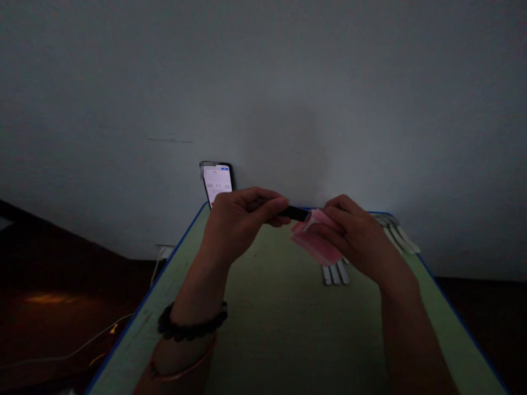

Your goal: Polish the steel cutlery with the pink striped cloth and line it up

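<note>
My left hand (247, 222) is closed, with thumb and fingers pinching a slim black bar-like thing (297, 213). Its far end goes into a folded pink cloth (319, 247), so I cannot tell its full shape. My right hand (354, 233) grips the cloth around that end, and a loose flap hangs below the fingers. Both hands are above the far part of the green table. Beneath the cloth lie several flat, pale metallic pieces (335, 274), side by side and partly hidden.
A phone (218, 181) with a lit timer screen leans on the grey wall (263, 82) at the back. Several white-handled utensils (399, 236) lie at the table's far right corner. The green table (288, 329) has a blue edge. A white cable (78, 348) runs on the left.
</note>
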A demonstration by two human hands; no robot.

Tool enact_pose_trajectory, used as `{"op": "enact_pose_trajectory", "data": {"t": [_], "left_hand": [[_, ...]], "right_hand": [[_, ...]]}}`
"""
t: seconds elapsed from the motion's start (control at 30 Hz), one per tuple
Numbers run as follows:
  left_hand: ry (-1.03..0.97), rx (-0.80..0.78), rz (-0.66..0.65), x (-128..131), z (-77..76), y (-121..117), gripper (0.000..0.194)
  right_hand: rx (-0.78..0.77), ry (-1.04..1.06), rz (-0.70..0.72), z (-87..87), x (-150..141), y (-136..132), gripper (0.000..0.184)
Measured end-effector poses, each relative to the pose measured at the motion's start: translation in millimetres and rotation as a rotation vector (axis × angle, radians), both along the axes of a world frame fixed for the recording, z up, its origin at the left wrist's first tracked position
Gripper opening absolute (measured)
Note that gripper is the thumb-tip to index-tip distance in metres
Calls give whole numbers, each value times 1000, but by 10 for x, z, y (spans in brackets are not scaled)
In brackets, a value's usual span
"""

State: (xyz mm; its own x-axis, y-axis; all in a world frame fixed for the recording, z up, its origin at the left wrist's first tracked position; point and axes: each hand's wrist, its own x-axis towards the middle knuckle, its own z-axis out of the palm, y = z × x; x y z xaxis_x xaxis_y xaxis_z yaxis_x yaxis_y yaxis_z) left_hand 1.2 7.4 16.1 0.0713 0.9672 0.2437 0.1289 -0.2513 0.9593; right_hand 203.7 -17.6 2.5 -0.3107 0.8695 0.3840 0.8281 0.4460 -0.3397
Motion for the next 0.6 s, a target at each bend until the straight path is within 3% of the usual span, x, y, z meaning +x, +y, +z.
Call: {"op": "enact_pose_trajectory", "data": {"t": [0.13, 0.23, 0.4, 0.6], "left_hand": [[27, -5, -40, -5, -7, -1, 12], [78, -11, -160, -68, -32, 18, 12], [384, 10, -371, -307, -59, 34, 19], [708, 137, -368, -457, 17, -33, 18]], "right_hand": [[-86, -67, 27, 20, -34, -14, 30], [-148, -87, 86, 22, -17, -13, 30], [-303, -48, 253, 16, 109, 7, 30], [-382, -15, 278, 36, 142, -39, 27]]}}
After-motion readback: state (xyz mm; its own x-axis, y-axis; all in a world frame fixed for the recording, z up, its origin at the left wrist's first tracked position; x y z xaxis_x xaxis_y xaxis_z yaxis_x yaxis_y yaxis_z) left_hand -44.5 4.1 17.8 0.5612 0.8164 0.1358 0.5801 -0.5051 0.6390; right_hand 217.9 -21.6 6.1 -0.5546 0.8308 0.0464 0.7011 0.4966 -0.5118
